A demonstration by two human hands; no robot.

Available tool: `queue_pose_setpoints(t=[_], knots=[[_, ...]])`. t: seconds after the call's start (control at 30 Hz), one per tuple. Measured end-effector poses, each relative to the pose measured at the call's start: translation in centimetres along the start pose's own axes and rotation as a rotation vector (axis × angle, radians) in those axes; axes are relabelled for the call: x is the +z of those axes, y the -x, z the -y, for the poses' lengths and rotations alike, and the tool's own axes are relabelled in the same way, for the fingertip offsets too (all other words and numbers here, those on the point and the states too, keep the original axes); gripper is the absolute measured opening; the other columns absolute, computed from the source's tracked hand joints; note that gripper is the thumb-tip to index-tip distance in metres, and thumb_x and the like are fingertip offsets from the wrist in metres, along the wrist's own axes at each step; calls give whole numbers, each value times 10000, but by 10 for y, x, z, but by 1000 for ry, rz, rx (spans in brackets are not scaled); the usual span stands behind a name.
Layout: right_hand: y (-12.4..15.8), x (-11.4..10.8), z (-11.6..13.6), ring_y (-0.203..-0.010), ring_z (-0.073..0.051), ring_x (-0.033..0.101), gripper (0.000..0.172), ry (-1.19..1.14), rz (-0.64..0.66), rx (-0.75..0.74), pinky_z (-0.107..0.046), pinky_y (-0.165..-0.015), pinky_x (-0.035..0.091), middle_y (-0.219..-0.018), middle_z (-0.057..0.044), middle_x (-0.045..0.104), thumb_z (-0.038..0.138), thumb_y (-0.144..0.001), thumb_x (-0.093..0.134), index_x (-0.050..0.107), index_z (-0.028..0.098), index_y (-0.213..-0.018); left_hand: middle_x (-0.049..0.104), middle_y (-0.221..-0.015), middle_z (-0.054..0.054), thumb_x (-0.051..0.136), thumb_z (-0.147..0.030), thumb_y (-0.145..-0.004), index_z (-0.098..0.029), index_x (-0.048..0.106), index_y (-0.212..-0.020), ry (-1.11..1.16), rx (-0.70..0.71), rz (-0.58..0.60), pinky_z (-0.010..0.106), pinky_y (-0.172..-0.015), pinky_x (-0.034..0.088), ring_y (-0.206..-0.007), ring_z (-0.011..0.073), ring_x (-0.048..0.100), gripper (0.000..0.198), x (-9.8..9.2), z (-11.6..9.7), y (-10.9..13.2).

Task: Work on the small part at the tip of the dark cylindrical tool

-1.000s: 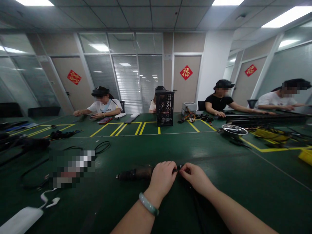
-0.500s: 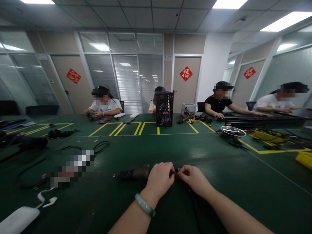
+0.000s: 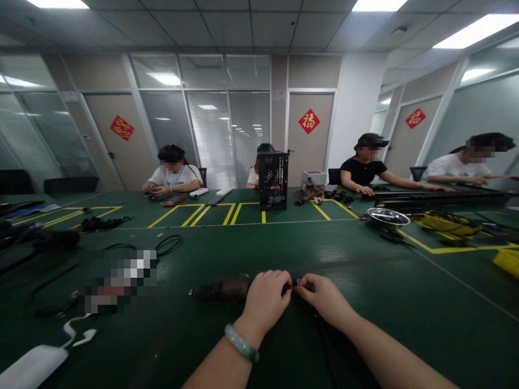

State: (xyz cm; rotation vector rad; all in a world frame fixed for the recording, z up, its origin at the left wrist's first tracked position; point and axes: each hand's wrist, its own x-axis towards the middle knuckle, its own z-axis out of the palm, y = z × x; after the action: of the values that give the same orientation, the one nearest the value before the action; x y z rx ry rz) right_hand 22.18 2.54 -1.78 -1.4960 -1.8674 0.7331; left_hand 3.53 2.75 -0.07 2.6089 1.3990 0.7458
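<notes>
A dark, brownish electric screwdriver [image 3: 221, 290] lies on the green table with its narrow tip pointing left. My left hand [image 3: 267, 297] is closed around its rear end, and a bracelet circles that wrist. Close beside it, my right hand [image 3: 324, 297] pinches a small dark cable connector [image 3: 297, 283] at the tool's back end. From there a black cable [image 3: 326, 346] runs down toward the table's near edge. My fingers cover most of the joint, so I cannot tell whether the connector is plugged in.
At left are a blurred-out item [image 3: 117, 283], a looped black cable [image 3: 169, 246] and a white device [image 3: 34, 367]. A black computer case [image 3: 273, 181] stands across the table, with a metal bowl [image 3: 388, 217] and yellow bin [image 3: 506, 262] at right. Several people sit opposite.
Both hands stay almost in place at the tool's rear end. The person opposite on the left has lowered their head slightly.
</notes>
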Motion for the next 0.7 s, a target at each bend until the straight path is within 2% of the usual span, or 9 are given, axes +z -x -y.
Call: queue_pose_setpoints(t=[0.43, 0.7], knots=[[-2, 0, -1, -689, -162, 637, 142, 46, 19, -2, -228, -632, 429, -761, -5, 703, 289, -848, 587, 673, 194, -787, 624, -923, -14, 573, -218, -860, -240, 591, -929, 34, -69, 25, 325, -776, 376, -872, 190, 558, 74, -4, -3, -1], [-1, 6, 10, -731, -160, 630, 132, 86, 19, -51, -228, -632, 407, -799, 4, 698, 290, -845, 580, 671, 210, -794, 634, -896, -10, 610, -227, -849, -240, 615, -908, 1, -135, 72, 331, -778, 385, -859, 190, 575, 61, -14, -2, 4]])
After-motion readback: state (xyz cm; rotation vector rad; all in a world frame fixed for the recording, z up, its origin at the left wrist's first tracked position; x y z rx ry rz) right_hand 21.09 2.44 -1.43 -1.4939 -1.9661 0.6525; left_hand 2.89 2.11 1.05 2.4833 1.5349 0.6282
